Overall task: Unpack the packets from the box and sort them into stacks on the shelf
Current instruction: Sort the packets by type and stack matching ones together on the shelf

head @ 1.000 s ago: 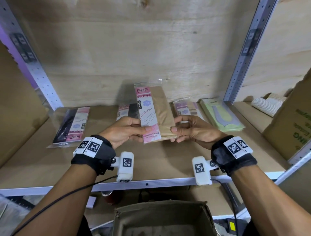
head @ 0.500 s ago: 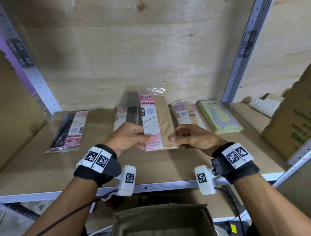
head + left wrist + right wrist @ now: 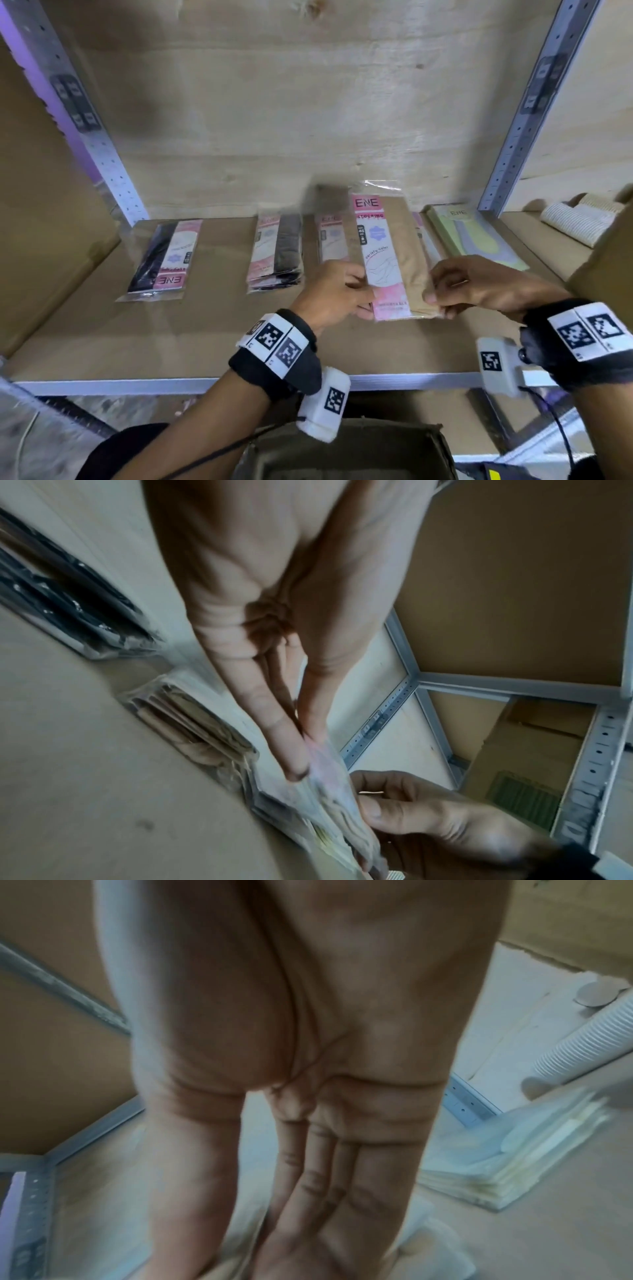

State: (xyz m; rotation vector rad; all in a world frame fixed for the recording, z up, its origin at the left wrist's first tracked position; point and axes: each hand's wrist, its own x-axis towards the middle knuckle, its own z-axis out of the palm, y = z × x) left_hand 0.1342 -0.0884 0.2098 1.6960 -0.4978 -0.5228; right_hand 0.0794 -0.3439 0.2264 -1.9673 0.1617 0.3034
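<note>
A tan stocking packet (image 3: 394,257) with a pink and white ENE label is held flat just above the shelf (image 3: 171,342), over a stack of like packets. My left hand (image 3: 334,291) pinches its near left edge, thumb on top. My right hand (image 3: 479,287) pinches the near right edge. In the left wrist view the left fingers (image 3: 274,723) clamp the packet (image 3: 329,791) against the thumb, with my right hand (image 3: 428,818) beside it. In the right wrist view my right hand (image 3: 308,1177) is blurred and the packet is barely visible. The open box (image 3: 342,452) sits below the shelf edge.
Other stacks lie on the shelf: black packets (image 3: 164,260) at left, dark brown ones (image 3: 277,253), a tan stack (image 3: 330,240), green ones (image 3: 472,240) at right. Metal uprights (image 3: 513,137) frame the bay. A cardboard box (image 3: 609,260) and ribbed white rolls (image 3: 575,219) stand at right.
Both hands have carried the tan packet forward and lower over the shelf, toward the tan stack. My head has moved closer. The grip on the packet is unchanged.
</note>
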